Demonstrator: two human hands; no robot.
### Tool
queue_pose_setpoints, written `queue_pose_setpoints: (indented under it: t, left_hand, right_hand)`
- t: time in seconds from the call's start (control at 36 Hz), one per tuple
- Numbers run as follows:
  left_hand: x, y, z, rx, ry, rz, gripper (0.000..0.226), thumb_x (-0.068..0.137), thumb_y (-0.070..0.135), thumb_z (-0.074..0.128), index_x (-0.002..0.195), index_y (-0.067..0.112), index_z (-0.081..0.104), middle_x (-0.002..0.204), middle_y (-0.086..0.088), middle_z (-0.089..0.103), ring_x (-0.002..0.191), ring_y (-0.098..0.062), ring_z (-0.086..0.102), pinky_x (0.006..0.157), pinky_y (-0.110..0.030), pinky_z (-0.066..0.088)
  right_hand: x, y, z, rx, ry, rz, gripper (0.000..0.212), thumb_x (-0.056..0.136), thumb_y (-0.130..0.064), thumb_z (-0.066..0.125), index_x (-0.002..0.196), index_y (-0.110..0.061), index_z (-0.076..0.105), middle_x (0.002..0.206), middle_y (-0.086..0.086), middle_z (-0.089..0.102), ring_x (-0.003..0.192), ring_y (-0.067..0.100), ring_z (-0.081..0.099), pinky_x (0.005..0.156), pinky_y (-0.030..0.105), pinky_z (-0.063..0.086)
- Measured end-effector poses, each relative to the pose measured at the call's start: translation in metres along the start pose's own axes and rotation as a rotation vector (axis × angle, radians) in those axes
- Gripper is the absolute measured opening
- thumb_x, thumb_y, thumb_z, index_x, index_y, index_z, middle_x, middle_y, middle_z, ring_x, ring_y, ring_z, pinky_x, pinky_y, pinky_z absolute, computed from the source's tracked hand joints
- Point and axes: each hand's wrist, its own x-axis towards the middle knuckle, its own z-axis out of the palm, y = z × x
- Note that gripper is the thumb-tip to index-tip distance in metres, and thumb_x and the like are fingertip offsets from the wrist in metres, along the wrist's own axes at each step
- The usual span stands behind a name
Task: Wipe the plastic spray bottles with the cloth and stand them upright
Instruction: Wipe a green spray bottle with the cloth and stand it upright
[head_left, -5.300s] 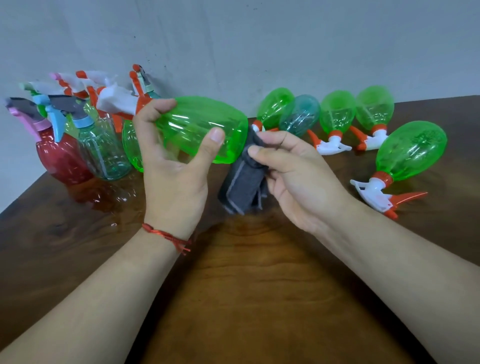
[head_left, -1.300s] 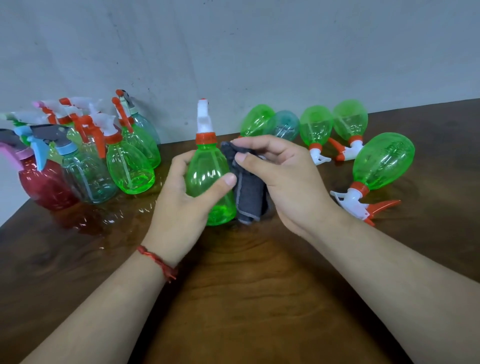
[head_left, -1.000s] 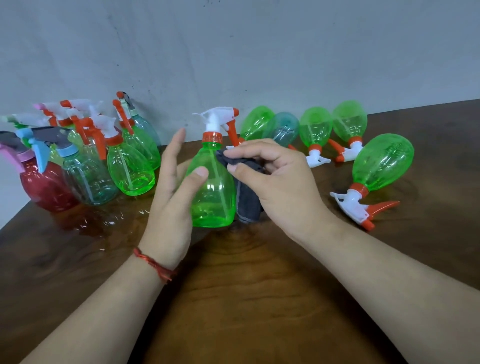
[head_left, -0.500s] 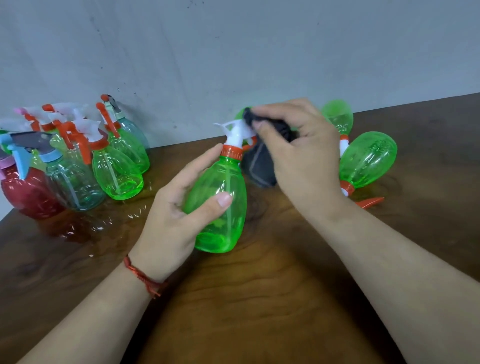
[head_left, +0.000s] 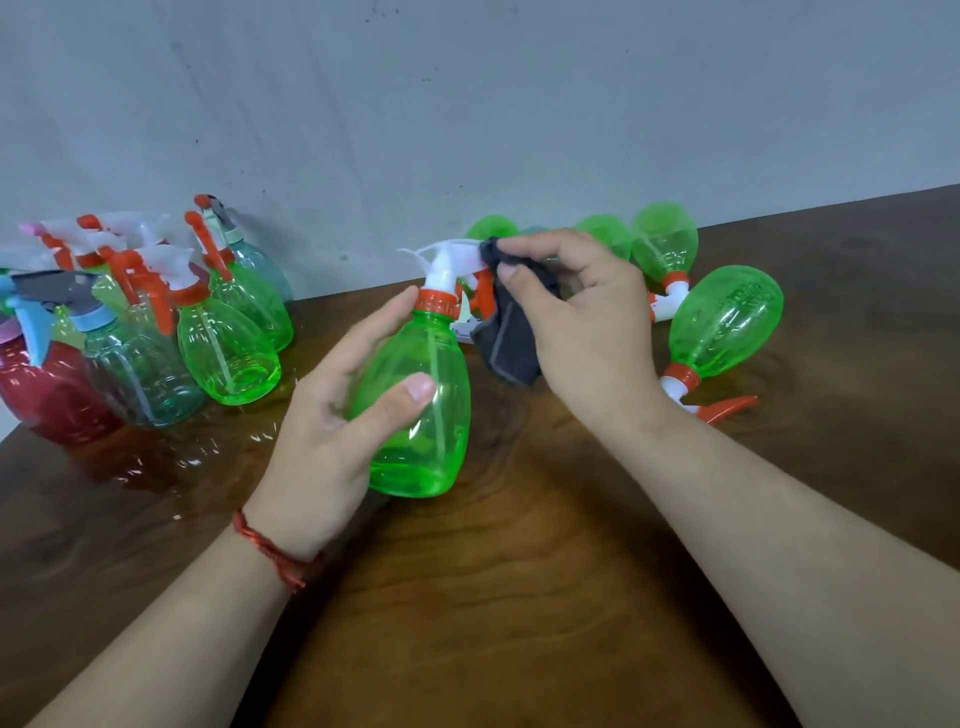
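Green bottle (head_left: 427, 415) is up from sideways now, mid-frame; left hand (head_left: 332, 436) grips its body, right hand (head_left: 589, 322) pinches cloth (head_left: 511, 345) against sprayer (head_left: 448, 262).

Lying bottles (head_left: 605, 235) partly behind right hand (head_left: 587, 317); red bottle (head_left: 47, 400) partly off-frame

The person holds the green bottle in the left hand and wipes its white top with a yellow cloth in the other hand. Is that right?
Not quite. The cloth is dark grey, not yellow. The rest holds: the head view shows the left hand holding the green bottle while the right hand wipes its white spray top with that cloth.
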Motion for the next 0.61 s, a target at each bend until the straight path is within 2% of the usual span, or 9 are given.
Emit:
queue_pose_setpoints:
  t: [0.08,0.17,0.31,0.47,0.53,0.61]
  left_hand:
    - [0.001,-0.001,-0.004,-0.068,0.032,-0.037,0.063,0.095,0.024,0.072,0.156,0.025,0.055,0.15,0.001,0.064,0.14,-0.024,0.06,0.12,-0.058,0.044]
    - [0.001,-0.001,-0.007,-0.123,0.062,-0.066,0.06,0.095,0.02,0.067,0.154,0.026,0.057,0.148,-0.001,0.066,0.139,-0.028,0.061,0.119,-0.064,0.043]
    - [0.001,-0.001,-0.007,-0.126,0.03,-0.065,0.06,0.095,0.02,0.065,0.154,0.027,0.056,0.147,-0.003,0.067,0.136,-0.028,0.064,0.115,-0.059,0.048]
    - [0.002,-0.004,-0.012,-0.208,0.071,-0.098,0.059,0.094,0.019,0.061,0.153,0.028,0.058,0.142,-0.008,0.069,0.128,-0.029,0.068,0.102,-0.042,0.058]
    - [0.005,-0.004,-0.015,-0.236,0.084,-0.109,0.059,0.094,0.02,0.06,0.153,0.029,0.059,0.142,-0.012,0.069,0.125,-0.032,0.068,0.098,-0.041,0.06]
    - [0.004,-0.005,-0.016,-0.223,0.058,-0.106,0.059,0.095,0.019,0.06,0.153,0.028,0.059,0.144,-0.01,0.068,0.129,-0.033,0.067,0.102,-0.044,0.058]
  right_hand:
    - [-0.012,-0.005,0.008,-0.055,-0.129,-0.095,0.019,0.09,0.0,0.077,0.101,-0.014,0.083,0.105,-0.004,0.076,0.104,0.008,0.071,0.096,0.022,0.053]
    - [-0.014,-0.004,0.008,-0.123,-0.194,-0.078,0.016,0.09,-0.005,0.078,0.1,-0.016,0.083,0.102,-0.006,0.075,0.097,0.01,0.07,0.091,0.027,0.055]
    - [-0.012,-0.006,0.005,-0.114,-0.039,-0.185,0.016,0.094,-0.001,0.074,0.105,-0.009,0.082,0.108,0.0,0.075,0.107,0.009,0.069,0.096,0.019,0.051]
    - [-0.01,0.002,0.006,-0.165,-0.155,-0.129,0.019,0.088,0.0,0.077,0.099,-0.014,0.085,0.104,-0.004,0.076,0.102,0.007,0.071,0.095,0.019,0.053]
    - [-0.01,0.001,0.005,-0.148,-0.151,-0.099,0.02,0.088,0.0,0.075,0.098,-0.015,0.084,0.102,-0.005,0.077,0.1,0.008,0.072,0.093,0.021,0.055]
    - [-0.008,-0.002,0.003,-0.088,-0.116,-0.128,0.022,0.09,0.002,0.072,0.101,-0.014,0.082,0.106,-0.004,0.076,0.105,0.011,0.071,0.096,0.027,0.056]
